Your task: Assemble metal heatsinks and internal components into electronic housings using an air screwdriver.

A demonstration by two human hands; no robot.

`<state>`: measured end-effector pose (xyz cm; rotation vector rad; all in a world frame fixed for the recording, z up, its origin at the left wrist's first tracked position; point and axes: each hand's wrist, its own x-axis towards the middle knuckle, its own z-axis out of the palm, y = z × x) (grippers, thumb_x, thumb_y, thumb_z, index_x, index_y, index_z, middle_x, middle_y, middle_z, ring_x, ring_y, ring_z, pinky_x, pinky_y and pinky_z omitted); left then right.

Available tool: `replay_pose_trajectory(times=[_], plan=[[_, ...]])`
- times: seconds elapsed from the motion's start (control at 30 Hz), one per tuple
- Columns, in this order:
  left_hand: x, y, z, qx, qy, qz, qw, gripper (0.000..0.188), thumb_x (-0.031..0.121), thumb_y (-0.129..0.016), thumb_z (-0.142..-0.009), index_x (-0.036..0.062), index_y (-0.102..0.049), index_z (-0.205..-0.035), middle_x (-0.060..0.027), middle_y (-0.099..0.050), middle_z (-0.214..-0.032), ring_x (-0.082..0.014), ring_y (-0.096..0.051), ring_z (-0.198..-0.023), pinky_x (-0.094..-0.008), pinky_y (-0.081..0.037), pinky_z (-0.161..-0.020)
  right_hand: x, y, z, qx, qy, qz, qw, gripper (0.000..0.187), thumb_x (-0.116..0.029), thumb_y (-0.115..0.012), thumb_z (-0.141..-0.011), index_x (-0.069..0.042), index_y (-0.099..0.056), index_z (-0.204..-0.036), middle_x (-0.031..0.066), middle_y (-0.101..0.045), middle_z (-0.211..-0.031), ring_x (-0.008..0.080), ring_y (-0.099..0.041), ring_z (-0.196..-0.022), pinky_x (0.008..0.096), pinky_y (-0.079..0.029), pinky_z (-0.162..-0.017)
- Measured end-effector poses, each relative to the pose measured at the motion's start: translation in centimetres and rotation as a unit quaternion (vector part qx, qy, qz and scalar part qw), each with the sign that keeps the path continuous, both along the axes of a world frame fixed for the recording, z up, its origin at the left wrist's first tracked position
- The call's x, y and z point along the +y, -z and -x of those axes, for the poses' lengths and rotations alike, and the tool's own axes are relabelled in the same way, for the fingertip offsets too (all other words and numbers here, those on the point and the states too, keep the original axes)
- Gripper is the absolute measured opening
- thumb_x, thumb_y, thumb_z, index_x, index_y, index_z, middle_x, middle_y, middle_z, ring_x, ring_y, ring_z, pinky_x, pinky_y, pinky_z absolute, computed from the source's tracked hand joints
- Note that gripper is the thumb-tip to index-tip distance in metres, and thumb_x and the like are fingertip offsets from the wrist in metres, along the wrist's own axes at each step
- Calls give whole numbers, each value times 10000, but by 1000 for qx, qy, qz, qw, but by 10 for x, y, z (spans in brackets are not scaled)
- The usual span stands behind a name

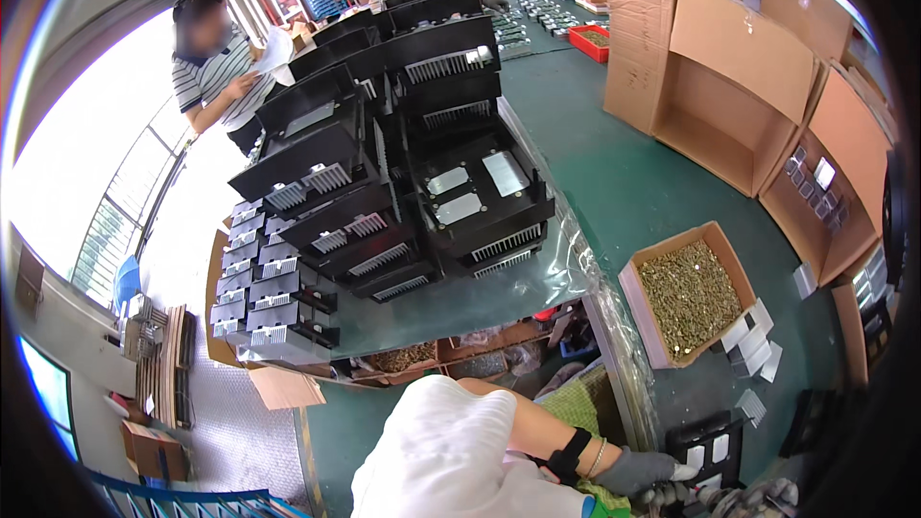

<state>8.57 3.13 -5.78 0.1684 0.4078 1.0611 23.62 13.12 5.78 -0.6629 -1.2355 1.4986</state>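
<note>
At the lower right my left hand (638, 472), in a grey glove with pale fingertips, is closed at the near edge of a black panel (705, 443). White rectangular pads (720, 448) lie on that panel. My right hand (767, 497), also gloved, is partly cut off by the bottom edge, its fingers curled toward the left hand. What either hand pinches is too small to make out. Above the panel, a finned metal heatsink (751, 408) lies on the green bench.
An open carton of small brass-coloured parts (696, 297) stands beyond my hands, with small grey blocks (753, 341) beside it. Stacked black housings (470, 182) with heatsinks fill the middle table. Large cartons (734, 96) line the right. Two people stand at the far side.
</note>
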Motion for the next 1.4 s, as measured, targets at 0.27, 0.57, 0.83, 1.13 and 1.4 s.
replay_pose_trajectory(times=[0.27, 0.57, 0.83, 1.13, 1.4], plan=[[-29, -10, 21, 378, -123, -428, 812, 334, 297, -548, -910, 21, -575, -1097, -128, -627, -961, -207, -602, -860, -344, -490, -765, 5, -7, 7, -16, -3, -12, 1000, 394, -383, -587, -848, -153, -522, -1161, 6, -544, -834, 151, -478, -748, 384, -401, -692], [-37, -35, 37, 84, 62, -22, 994, 302, 283, -536, -939, 30, -518, -1103, -86, -647, -933, -159, -652, -790, -242, -493, -589, 15, -5, 19, 26, 122, 23, 992, 421, -232, -628, -819, -127, -438, -1180, 34, -506, -868, 150, -456, -608, 383, -451, -533], [-28, -54, 45, 168, 108, 35, 979, 274, 270, -532, -947, 9, -580, -1015, 6, -518, -659, -62, -405, -507, -216, -319, -466, 27, 4, 11, 53, 80, -103, 990, 400, 38, -600, -838, -57, -483, -1209, 92, -585, -1090, 132, -597, -837, 244, -499, -659], [-30, -44, 42, 174, 59, 68, 981, 282, 270, -544, -942, 17, -565, -1064, -17, -572, -710, -74, -440, -544, -210, -355, -512, 36, 13, 7, 79, 47, -93, 991, 410, 51, -576, -844, -43, -472, -1229, 115, -564, -1141, 153, -587, -907, 256, -508, -767], [-25, -41, 42, 166, 57, 82, 981, 236, 226, -540, -942, 39, -564, -1084, -34, -626, -828, -94, -540, -646, -215, -417, -594, 46, 25, 0, 38, 64, -63, 995, 387, -65, -637, -830, -49, -485, -1185, 109, -564, -1074, 196, -610, -781, 317, -537, -585]])
